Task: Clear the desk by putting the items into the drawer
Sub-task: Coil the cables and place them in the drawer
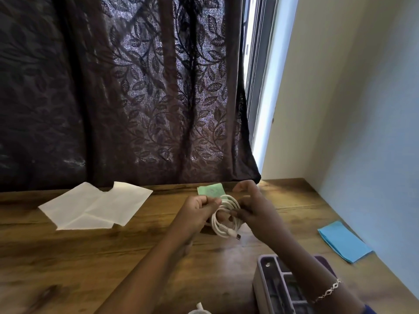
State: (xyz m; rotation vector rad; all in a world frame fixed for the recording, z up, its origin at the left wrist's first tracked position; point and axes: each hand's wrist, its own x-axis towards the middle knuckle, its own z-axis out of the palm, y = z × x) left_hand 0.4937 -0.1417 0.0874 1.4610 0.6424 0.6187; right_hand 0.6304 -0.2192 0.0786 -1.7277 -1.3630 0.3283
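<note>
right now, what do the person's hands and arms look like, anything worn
Both forearms are bare, with no gloves on the left hand or right hand. The right wrist wears a thin silvery chain bracelet of small oval links. Higher up that arm shows blue fabric, perhaps a sleeve.

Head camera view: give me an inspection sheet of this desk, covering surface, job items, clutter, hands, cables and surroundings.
Surface: wooden desk, grain visible.
Job's things: white paper sheets at left; green paper behind the hands; blue paper stack at right; divided tray at near edge.
Clutter: white object at bottom edge, too cut off to identify.
Grippers: left hand and right hand both hold the white cable.
Cables: white cable coiled in loops, plug sticking out below.
Surroundings: dark leaf-patterned curtain, window, pale wall.
</note>
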